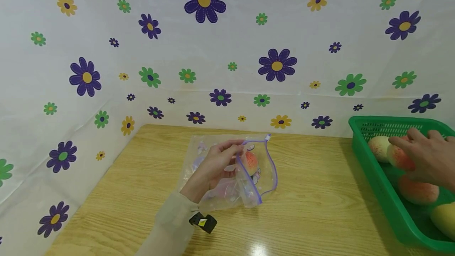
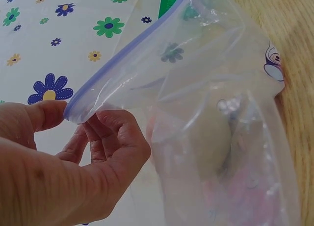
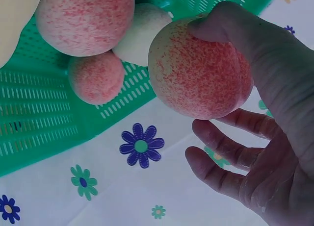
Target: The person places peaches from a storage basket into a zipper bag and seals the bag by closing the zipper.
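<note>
At the table's middle lies a clear zip bag (image 1: 269, 157) with a purple zip edge, its mouth spread open toward the right. My left hand (image 1: 217, 163) pinches that edge between thumb and fingers, as the left wrist view shows. A reddish peach (image 1: 251, 163) shows inside the bag just past the mouth. Over the green basket, my right hand (image 1: 431, 159) grips a red-speckled peach (image 3: 198, 71) between thumb and fingers, while its other fingers spread loosely below. The basket (image 1: 375, 191) holds more fruit under that hand.
Inside the basket are another reddish peach (image 1: 419, 191), a pale one (image 1: 378, 148) and a yellowish fruit (image 1: 445, 218). The wood table (image 1: 313, 204) stretches between bag and basket. A white flowered cloth (image 1: 234, 42) hangs behind and at the left.
</note>
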The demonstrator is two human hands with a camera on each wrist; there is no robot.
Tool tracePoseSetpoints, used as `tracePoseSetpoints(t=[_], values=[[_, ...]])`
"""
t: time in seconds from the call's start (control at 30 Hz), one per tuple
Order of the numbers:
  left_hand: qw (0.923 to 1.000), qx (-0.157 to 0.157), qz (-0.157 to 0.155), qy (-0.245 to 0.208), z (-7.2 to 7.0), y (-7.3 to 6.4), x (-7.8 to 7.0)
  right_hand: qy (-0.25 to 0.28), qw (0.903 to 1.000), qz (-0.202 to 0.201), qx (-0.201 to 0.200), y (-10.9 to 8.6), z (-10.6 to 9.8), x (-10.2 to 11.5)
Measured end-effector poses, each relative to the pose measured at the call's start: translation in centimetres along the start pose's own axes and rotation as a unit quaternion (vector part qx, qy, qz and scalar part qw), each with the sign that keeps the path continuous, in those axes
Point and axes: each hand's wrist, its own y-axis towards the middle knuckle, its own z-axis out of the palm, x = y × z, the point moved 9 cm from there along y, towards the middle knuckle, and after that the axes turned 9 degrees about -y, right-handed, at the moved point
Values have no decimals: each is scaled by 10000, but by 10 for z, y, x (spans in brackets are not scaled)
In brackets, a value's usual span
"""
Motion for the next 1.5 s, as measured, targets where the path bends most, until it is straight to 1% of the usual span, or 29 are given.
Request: tracePoseSetpoints(t=[0.13, 0.3, 0.43, 0.6, 0.83, 0.9, 1.0, 1.1, 1.23, 1.3, 1.5], values=[[10000, 15, 9, 0, -1, 1, 1, -42, 9998, 22, -177, -2, -5, 2], [10000, 54, 10, -20, -1, 2, 4, 46, 9988, 77, -487, -5, -14, 3], [9999, 93, 37, -28, -2, 2, 4, 199, 9963, 66, -829, -6, -23, 5], [9999, 111, 53, -38, -1, 2, 4, 488, 9887, -40, -1419, -9, -34, 10], [9999, 142, 45, -70, -1, 1, 4, 751, 9799, -204, -1834, -14, -52, 20], [9998, 154, 53, -69, -1, 1, 4, 773, 9765, -331, -1986, -15, -58, 24], [9998, 164, 68, -68, -1, 2, 4, 745, 9691, -629, -2264, -17, -69, 32], [9998, 170, 90, -81, -1, 1, 4, 700, 9657, -823, -2361, -17, -76, 40], [9997, 188, 100, -89, -1, 1, 4, 670, 9648, -872, -2390, -18, -85, 48], [9997, 193, 93, -85, -1, 1, 4, 683, 9668, -860, -2306, -18, -87, 52], [9998, 179, 82, -74, -1, 1, 4, 921, 9765, -664, -1833, -15, -87, 60]])
